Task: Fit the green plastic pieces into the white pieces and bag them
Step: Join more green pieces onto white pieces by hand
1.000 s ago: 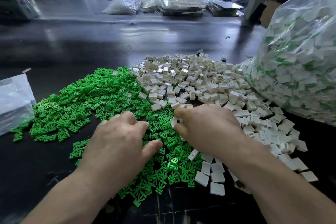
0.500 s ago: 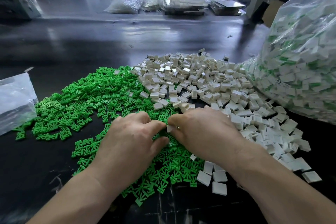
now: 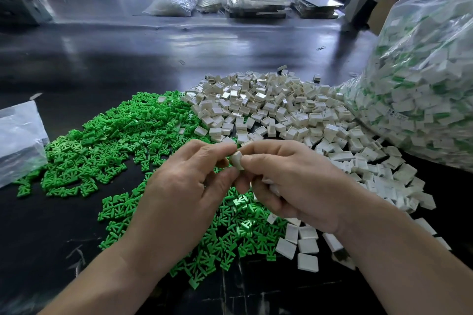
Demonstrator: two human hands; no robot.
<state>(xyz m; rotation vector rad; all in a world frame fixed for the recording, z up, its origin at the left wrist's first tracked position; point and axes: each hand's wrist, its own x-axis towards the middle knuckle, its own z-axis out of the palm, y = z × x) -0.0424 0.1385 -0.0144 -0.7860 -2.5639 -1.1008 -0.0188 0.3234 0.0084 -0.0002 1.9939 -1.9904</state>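
Table (image 3: 128,64): dark and glossy, running away to the far clutter; it carries everything below.
Big clear bag (image 3: 422,89): at the right edge, bulging with white pieces that show green, its foot touching the white heap.
Green pieces (image 3: 115,140): a wide loose spread on the left and centre, partly covered by both hands and the left forearm.
White pieces (image 3: 281,110): a heap to the right of the green, meeting it at the middle; a few lie flat near the right wrist.
Small bag (image 3: 18,140): clear, at the left edge, just beside the green spread.
Far clutter: another filled clear bag (image 3: 174,2) and a stack of flat trays (image 3: 256,5), well apart from the work.
Left hand (image 3: 184,192): raised over the green, forefinger and thumb pinching the held white piece (image 3: 236,160) from its left.
Right hand (image 3: 294,186): thumb and forefinger pinch the same piece from the right; other fingers curled.
Hidden: whether a green piece is inside cannot be told.
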